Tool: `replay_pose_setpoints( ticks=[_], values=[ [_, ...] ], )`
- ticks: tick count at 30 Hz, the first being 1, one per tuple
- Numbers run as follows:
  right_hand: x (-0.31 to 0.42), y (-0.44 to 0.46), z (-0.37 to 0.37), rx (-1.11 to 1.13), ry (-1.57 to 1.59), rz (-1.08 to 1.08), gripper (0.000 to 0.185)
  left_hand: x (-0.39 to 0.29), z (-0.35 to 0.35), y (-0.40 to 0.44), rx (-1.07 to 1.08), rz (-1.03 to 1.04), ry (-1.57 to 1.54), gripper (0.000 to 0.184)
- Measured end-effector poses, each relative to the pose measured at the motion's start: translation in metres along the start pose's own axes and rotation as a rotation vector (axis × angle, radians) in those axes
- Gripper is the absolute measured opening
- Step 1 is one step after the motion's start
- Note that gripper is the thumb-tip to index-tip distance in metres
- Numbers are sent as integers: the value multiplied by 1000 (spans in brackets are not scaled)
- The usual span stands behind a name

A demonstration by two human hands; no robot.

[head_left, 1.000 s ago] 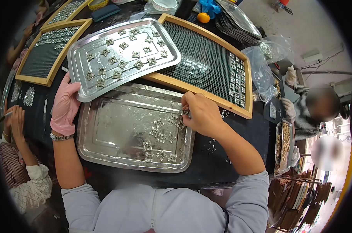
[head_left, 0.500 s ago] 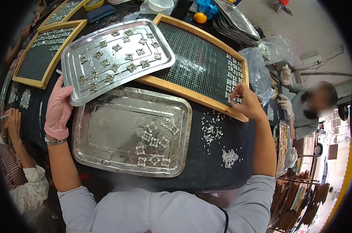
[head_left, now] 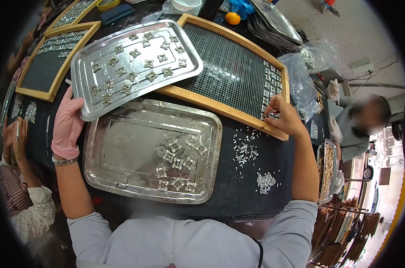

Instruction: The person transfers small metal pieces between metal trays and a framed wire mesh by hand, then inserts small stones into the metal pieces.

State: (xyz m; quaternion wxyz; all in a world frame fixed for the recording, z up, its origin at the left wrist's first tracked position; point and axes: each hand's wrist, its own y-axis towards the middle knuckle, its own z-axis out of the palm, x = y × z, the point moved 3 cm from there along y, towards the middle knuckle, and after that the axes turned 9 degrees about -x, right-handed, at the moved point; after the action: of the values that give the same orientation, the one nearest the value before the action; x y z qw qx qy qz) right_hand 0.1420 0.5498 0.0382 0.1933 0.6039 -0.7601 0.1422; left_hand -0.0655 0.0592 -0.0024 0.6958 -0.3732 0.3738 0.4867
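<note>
Pink-gloved, my left hand [head_left: 67,127] grips the near left corner of a shiny metal tray [head_left: 88,80], which carries several square metal-and-crystal pieces in loose rows. Beneath its near edge lies a larger, duller tray [head_left: 122,147], with a cluster of similar pieces [head_left: 177,163] at its right. My bare right hand [head_left: 282,115] is at the near right corner of a wood-framed mesh board [head_left: 220,67], fingers pinched together over the columns of pieces [head_left: 271,82] there. Whatever lies between those fingertips is too small to make out.
Small crystals [head_left: 265,182] and tiny rods [head_left: 245,152] lie on the black table right of the dull tray. Another framed mesh [head_left: 44,71] stands left. Plastic bags [head_left: 300,85] and stacked trays [head_left: 274,29] are behind. One person sits left; another, white-gloved, works at the right.
Since the earliest frame, my right hand has moved right from the dull tray to the mesh board's corner. The held tray has shifted slightly left with my left hand.
</note>
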Motion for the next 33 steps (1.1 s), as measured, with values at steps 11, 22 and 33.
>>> replay_pose_setpoints(
  ticks=[11,22,33],
  values=[
    [135,-14,34,-68,166,-206,31,1,-2,4,41,28,7,52],
    [169,-13,96,31,93,-229,39,6,-8,6,58,34,-38,50],
    [192,-20,111,-44,-152,-280,42,5,-5,2,54,36,-39,50]
  ],
)
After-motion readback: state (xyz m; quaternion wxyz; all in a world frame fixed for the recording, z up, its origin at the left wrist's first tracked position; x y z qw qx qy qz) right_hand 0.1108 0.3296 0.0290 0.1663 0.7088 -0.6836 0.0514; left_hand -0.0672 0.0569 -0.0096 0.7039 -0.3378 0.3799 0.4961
